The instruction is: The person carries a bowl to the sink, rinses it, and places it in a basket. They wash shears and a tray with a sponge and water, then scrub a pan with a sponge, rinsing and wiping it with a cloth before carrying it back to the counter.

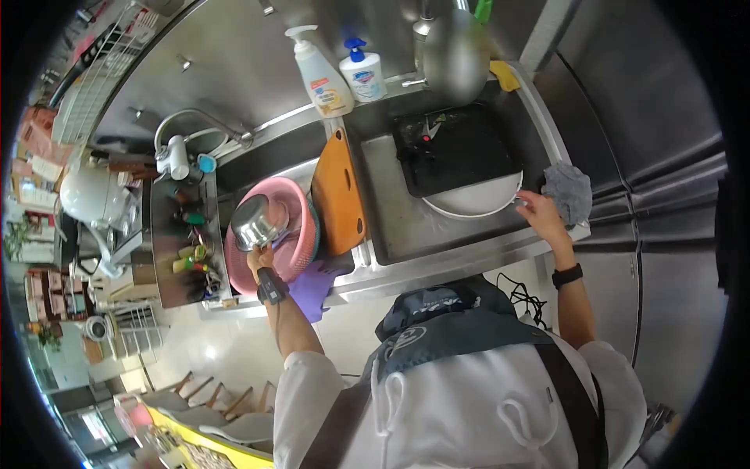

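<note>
My left hand (260, 256) grips the near rim of a shiny steel bowl (256, 222), tilted over the pink colander (293, 254) in the left basin. Far to the right, my right hand (537, 213) has its thumb and fingers closed at the edge of a white round dish (476, 197). That dish lies in the right basin, partly hidden beneath a black rectangular tray (457, 156). On the tray rests a pair of scissors (429, 131) with a red dot at its pivot. An orange cutting board (340, 199) leans between the two basins.
Two pump bottles, one tall and white (322, 82) and one with a blue top (362, 74), stand behind the sink. A grey cloth (567, 194) sits on the right rim. Purple cloth (303, 293) hangs over the front edge. The faucet (178, 156) is at the left.
</note>
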Tool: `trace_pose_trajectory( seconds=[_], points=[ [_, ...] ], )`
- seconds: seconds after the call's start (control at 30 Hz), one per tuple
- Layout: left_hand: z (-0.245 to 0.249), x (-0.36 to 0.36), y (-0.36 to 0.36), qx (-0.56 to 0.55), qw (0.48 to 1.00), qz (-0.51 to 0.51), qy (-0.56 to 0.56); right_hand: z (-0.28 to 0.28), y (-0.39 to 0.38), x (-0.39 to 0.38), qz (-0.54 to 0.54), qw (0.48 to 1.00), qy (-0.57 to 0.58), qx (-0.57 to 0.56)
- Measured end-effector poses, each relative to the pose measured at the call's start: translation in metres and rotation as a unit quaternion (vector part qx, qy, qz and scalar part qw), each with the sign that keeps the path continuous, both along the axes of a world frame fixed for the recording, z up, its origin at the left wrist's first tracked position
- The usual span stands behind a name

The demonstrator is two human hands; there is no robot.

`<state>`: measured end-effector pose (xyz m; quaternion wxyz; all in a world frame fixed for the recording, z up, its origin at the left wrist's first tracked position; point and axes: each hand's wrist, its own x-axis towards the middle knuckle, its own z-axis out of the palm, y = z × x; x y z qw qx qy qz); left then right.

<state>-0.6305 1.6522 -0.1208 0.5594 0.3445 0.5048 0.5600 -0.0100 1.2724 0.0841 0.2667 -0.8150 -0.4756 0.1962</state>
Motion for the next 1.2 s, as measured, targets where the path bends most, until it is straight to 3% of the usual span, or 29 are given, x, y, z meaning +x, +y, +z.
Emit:
trace_pose_trajectory(
  seconds=[0.17,0.27,0.3,0.5,0.6,0.73,0.83,0.93,1.0,1.07,1.1,1.13,1.17,1.2],
  points=[
    [-0.049,-0.011,0.034,-0.037,0.994,-0.098,0.036,-0.041,0.028,-0.009,0.032,0.998,0.048,0.027],
    [-0.062,-0.025,0.059,-0.008,0.970,-0.212,0.122,-0.058,0.080,-0.017,0.065,0.996,0.060,0.025],
    [-0.060,-0.024,0.052,-0.029,0.974,-0.198,0.110,-0.058,0.103,-0.023,0.069,0.996,0.051,0.006],
    [0.050,0.026,-0.044,-0.017,0.983,-0.084,0.160,-0.118,0.214,-0.043,-0.022,0.999,-0.010,-0.040],
    [0.186,0.120,-0.116,-0.054,0.995,0.078,-0.035,-0.121,0.238,-0.056,-0.058,0.991,-0.054,-0.105],
    [0.270,0.200,-0.179,0.026,0.999,-0.043,0.007,-0.137,0.259,-0.051,-0.040,0.984,-0.043,-0.170],
    [0.290,0.259,-0.210,0.012,0.983,-0.182,-0.002,-0.138,0.259,-0.034,-0.052,0.989,0.044,-0.134],
    [0.280,0.324,-0.209,-0.022,0.951,-0.307,0.023,-0.095,0.242,-0.022,-0.008,0.983,0.086,-0.162],
    [0.247,0.366,-0.199,0.061,0.923,-0.335,0.178,-0.068,0.220,-0.008,0.041,0.984,0.084,-0.149],
    [0.203,0.402,-0.191,0.139,0.887,-0.240,0.369,-0.049,0.183,-0.008,0.087,0.990,0.069,-0.083],
    [0.182,0.414,-0.185,0.169,0.869,-0.217,0.412,-0.031,0.163,-0.009,0.093,0.990,0.084,-0.067],
    [0.162,0.420,-0.175,0.054,0.913,-0.295,0.275,-0.015,0.145,-0.012,0.097,0.989,0.099,-0.048],
    [0.145,0.424,-0.163,-0.066,0.920,-0.364,0.131,-0.012,0.129,-0.017,0.095,0.993,0.070,-0.019],
    [0.136,0.430,-0.161,-0.189,0.889,-0.417,-0.016,0.004,0.115,-0.019,0.114,0.990,0.074,-0.028]
  ],
)
